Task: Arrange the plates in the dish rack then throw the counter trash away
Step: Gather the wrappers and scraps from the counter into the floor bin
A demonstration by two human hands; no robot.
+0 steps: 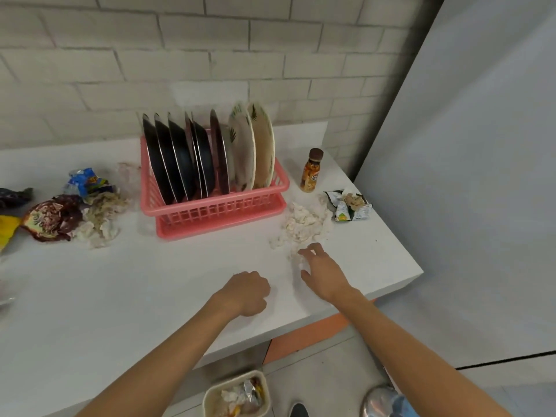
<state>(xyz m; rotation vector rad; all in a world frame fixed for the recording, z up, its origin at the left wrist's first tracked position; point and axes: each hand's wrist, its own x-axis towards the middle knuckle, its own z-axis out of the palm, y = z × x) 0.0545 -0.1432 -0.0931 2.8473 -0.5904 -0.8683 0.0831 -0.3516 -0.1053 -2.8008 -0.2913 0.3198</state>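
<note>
With the plates (207,158) stood in the dish rack (216,206), tissue scraps (304,224) right of it are reached for by the right hand (323,270), its grip open. The left hand (248,291) is fisted, apparently empty.

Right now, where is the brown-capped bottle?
Head view, right side: the bottle stands upright on the counter, just right of the pink dish rack and behind a crumpled wrapper.

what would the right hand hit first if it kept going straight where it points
Most likely the tissue pile, lying on the counter just ahead of the right hand; how close its nearest scraps are is unclear.
</note>
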